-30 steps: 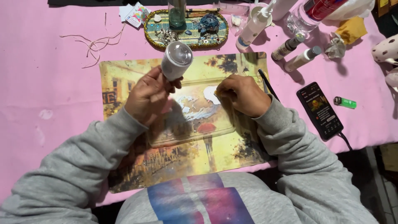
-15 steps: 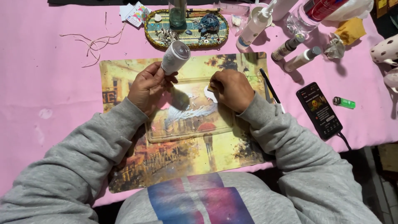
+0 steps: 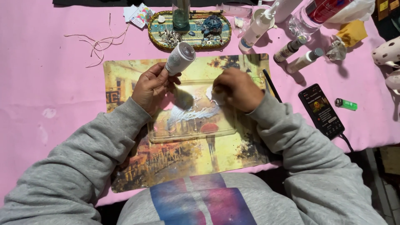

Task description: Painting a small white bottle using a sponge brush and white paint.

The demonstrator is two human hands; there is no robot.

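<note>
Fingers of left hand (image 3: pixel 152 85) clamped round white jar (image 3: pixel 180 58) — tilted, right hand (image 3: pixel 237 89) fingers bunched together, pressing clear tray (image 3: pixel 191 129)

The right hand (image 3: pixel 237 89) is motion-blurred — whatever its fingers pinch against the clear tray (image 3: pixel 191 133) cannot be made out. The left hand (image 3: pixel 152 85) covers the lower part of its white jar (image 3: pixel 180 58). The bottles (image 3: pixel 306 14) along the top edge are cut off, and the trinkets on the oval dish (image 3: pixel 156 35) are too small to tell.
</note>
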